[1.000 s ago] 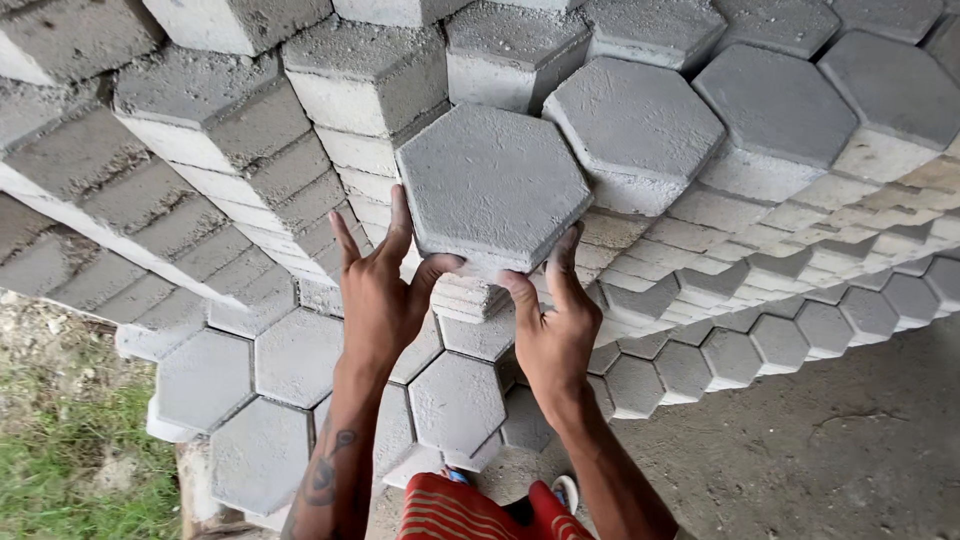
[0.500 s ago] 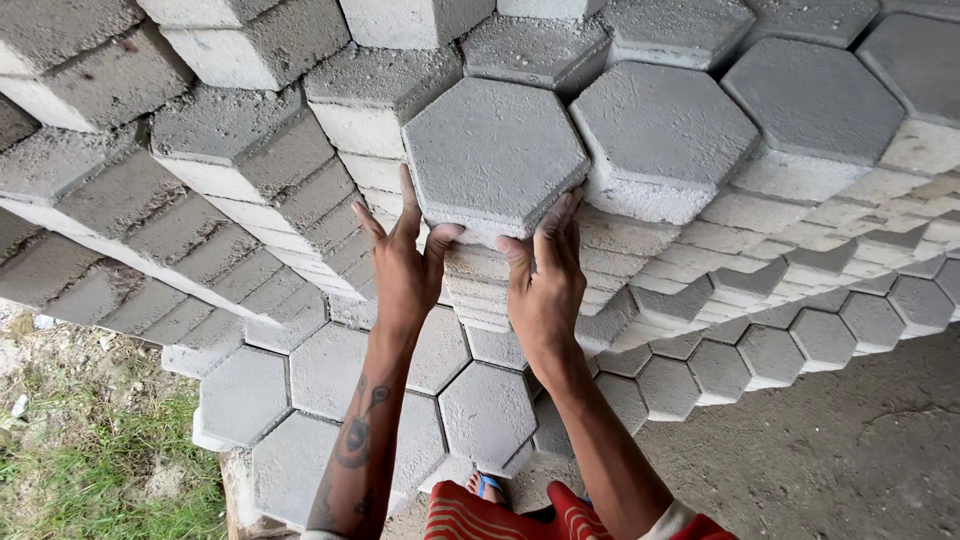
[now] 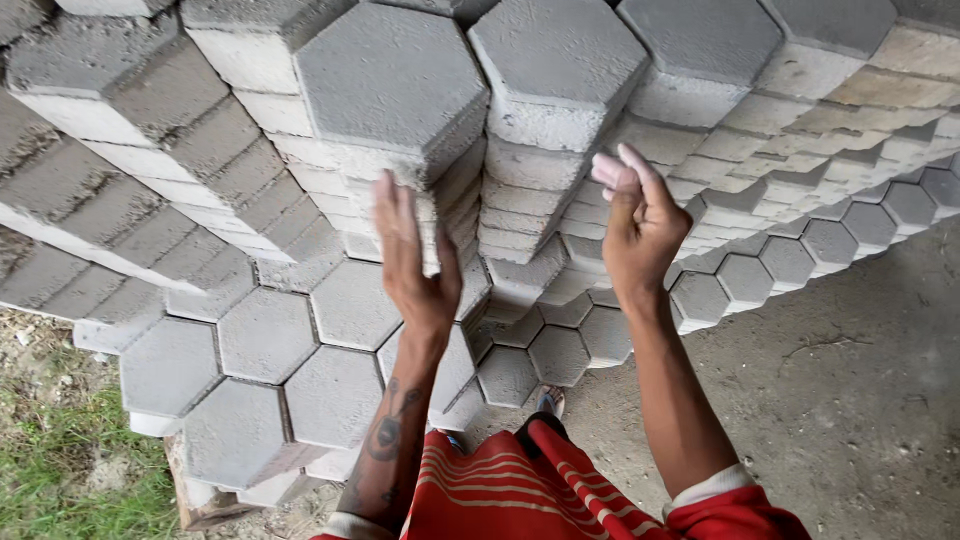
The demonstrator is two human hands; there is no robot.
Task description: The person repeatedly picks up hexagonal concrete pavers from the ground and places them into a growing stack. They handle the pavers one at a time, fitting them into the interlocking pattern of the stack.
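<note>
Where grey hexagonal concrete pavers are stacked in tall stepped columns (image 3: 200, 200) on a concrete floor (image 3: 860, 400), one hexagonal paver (image 3: 390, 85) is seen lying flat on top of the nearest column. Just below it, the left hand (image 3: 415, 265) is raised edge-on with fingers (image 3: 395, 215) straight and spread, nothing gripped. The right hand (image 3: 640, 225) is held apart, fingers loosely curled and empty.
</note>
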